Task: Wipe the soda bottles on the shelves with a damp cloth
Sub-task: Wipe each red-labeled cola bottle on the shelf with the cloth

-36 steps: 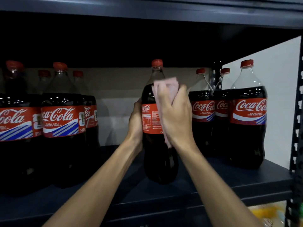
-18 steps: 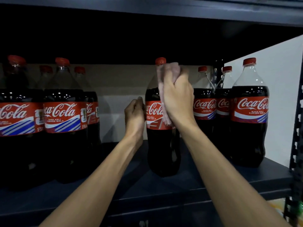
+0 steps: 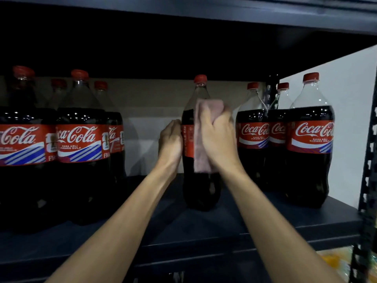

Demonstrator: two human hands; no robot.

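Note:
A tall cola bottle (image 3: 201, 190) with a red cap and red label stands upright in the middle of the dark shelf (image 3: 234, 217). My left hand (image 3: 170, 144) holds its left side at label height, fingers wrapped behind it. My right hand (image 3: 219, 137) grips a pink cloth (image 3: 201, 158) and presses it against the bottle's front, over the label and shoulder. The cloth hangs down below my palm. Much of the label is hidden by the cloth.
Several more cola bottles stand on the same shelf: a group at the left (image 3: 79, 144) and three at the right (image 3: 311, 139). A shelf board (image 3: 183, 9) runs overhead. A slotted metal upright (image 3: 369, 170) edges the right side, with a white wall (image 3: 346, 99) behind.
My right hand with the cloth went up to the bottle's neck, then came back down to the label. The bottle has turned, its logo facing away now. My left hand stays on its side.

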